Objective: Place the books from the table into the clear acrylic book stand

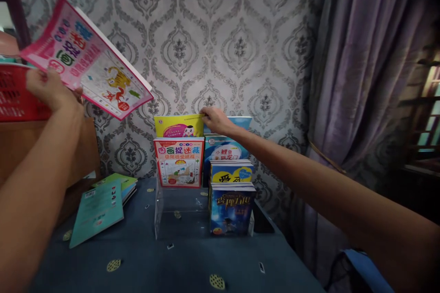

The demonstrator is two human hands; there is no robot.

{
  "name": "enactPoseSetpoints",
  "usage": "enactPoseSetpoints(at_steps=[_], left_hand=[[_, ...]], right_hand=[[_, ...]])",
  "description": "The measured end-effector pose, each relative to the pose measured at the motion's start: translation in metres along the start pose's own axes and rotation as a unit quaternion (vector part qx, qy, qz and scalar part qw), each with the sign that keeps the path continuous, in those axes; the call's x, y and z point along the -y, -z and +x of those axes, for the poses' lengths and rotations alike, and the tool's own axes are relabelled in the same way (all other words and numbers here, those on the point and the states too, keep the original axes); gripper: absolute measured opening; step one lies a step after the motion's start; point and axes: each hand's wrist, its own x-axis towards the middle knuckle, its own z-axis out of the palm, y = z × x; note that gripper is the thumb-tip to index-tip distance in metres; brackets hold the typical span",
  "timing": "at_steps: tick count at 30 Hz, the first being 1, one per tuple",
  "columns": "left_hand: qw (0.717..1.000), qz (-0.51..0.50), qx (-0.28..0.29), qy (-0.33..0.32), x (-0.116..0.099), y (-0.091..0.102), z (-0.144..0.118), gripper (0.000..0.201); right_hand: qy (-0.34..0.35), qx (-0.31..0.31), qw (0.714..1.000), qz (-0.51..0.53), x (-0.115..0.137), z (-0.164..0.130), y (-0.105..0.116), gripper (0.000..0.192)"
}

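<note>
My left hand (57, 87) is closed on a pink-bordered picture book (99, 66), held up tilted at the left, its cover with a tiger drawing facing me. My right hand (218, 121) reaches to the back of a clear acrylic rack (182, 213), its fingers curled at the top right corner of a yellow book (161, 126). Before that yellow book stands a red-bordered picture book (180, 165). Beside them in the rack are a blue carp-story book (209, 149), yellow-and-blue books (230, 173) and, frontmost, dark blue books (231, 210).
A teal book (99, 213) lies on other books on the dark blue tablecloth (147, 261). At the left, a red basket (13, 94) sits on a wooden box (79, 151). A dark flat object (263, 221) lies right of the rack. A curtain (347, 78) hangs at the right.
</note>
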Motion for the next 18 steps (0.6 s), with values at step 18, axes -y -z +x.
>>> enactPoseSetpoints(at_steps=[18], left_hand=[[0.999,-0.02,-0.001,-0.029,0.061,-0.122,-0.044,0.011]], right_hand=[[0.014,-0.018,0.999,0.035,-0.009,0.0,-0.002,0.034]])
